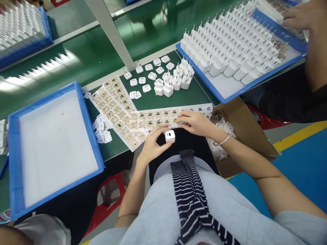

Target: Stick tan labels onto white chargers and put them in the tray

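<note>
My left hand [156, 143] grips a white charger [170, 135] between thumb and fingers, its face with a dark USB slot turned up. My right hand [195, 121] is closed at the near edge of a sticker sheet [150, 119], fingertips on top and thumb below; whether a single sticker is between them is too small to tell. Under that sheet's left end lie more sticker sheets [114, 109], set at a slant. Beyond the hands, several white chargers [176, 81] stand with pins up, beside scattered white face plates [146, 88].
A blue-rimmed tray [88, 129] lies at left, near a pile of white pieces [102, 129]. Another blue tray [222, 98] at right holds rows of chargers. A cardboard box [240, 131] with scraps sits below the table edge. A co-worker's hand [297, 17] is at upper right.
</note>
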A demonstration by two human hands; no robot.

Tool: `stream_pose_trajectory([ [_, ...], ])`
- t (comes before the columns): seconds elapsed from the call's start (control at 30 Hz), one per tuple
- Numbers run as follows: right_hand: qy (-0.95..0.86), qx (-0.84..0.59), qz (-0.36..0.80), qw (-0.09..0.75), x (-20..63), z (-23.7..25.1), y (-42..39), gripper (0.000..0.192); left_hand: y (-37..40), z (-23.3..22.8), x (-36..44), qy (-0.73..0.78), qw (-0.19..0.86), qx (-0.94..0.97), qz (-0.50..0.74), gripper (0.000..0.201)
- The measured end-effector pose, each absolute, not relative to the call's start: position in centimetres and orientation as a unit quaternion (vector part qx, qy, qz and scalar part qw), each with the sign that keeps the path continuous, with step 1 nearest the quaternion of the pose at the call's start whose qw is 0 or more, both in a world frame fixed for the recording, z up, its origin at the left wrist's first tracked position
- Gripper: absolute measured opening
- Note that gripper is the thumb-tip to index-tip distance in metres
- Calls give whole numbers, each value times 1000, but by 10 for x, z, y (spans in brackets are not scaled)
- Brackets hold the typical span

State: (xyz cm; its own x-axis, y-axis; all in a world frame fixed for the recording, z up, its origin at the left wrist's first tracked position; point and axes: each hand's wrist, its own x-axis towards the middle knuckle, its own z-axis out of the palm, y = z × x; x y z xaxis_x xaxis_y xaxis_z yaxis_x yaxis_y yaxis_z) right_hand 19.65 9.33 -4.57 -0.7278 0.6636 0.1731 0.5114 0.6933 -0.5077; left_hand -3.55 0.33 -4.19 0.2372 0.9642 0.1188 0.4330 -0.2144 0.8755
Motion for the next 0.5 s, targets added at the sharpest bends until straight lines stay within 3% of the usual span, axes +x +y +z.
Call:
stream_pose_trajectory([
  [0.17, -868, -358, 291, 186, 195, -42, 99, 12, 4, -43, -38, 498, 370, 701, 352, 30],
  [0.4, -912, -341, 175, 145, 189, -46, 91, 23, 6, -46, -36, 499, 354, 712, 343, 29],
  [0.5, -901, -366, 180, 149, 186, -48, 86, 22, 7, -47, -36, 498, 341, 723, 336, 27],
])
